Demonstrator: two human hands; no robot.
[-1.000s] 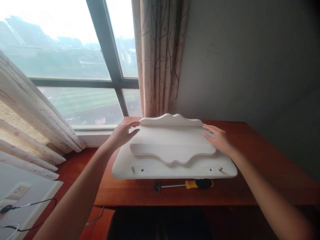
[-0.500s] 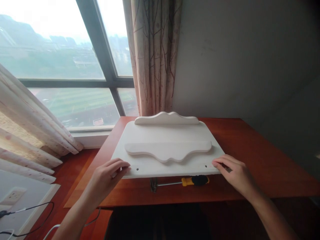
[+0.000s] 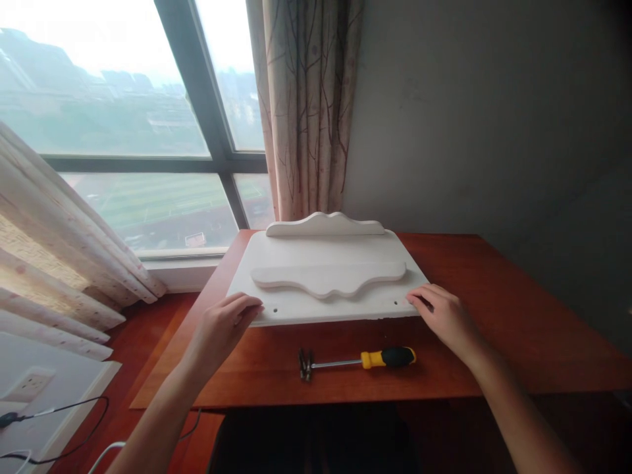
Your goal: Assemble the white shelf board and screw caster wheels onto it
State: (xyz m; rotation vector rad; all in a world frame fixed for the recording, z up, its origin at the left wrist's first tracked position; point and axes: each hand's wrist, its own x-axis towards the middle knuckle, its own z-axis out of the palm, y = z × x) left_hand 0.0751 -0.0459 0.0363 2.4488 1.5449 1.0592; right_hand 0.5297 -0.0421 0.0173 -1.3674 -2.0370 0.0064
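Observation:
A flat white board (image 3: 296, 309) with rounded far corners lies on the wooden table, two dark holes along its near edge. My left hand (image 3: 224, 322) grips its near left corner, thumb and fingers pinched together. At the near right corner, my right hand (image 3: 442, 316) pinches the board the same way. On top of the board rests a wavy-edged white piece (image 3: 328, 278), its curved side toward me. A second wavy white piece (image 3: 326, 224) stands upright along the far edge. The undersides of the board and my fingertips beneath it are hidden.
A yellow and black screwdriver (image 3: 388, 357) lies on the table (image 3: 494, 355) near its front edge. Several screws (image 3: 305, 365) sit at its tip. Behind are a curtain (image 3: 306, 112), a window (image 3: 123, 210) and a grey wall (image 3: 474, 118). Cables (image 3: 99, 421) run at lower left.
Both hands have shifted the board away from me, toward the back of the table, with the wavy pieces on it. More bare table shows around the screwdriver and screws.

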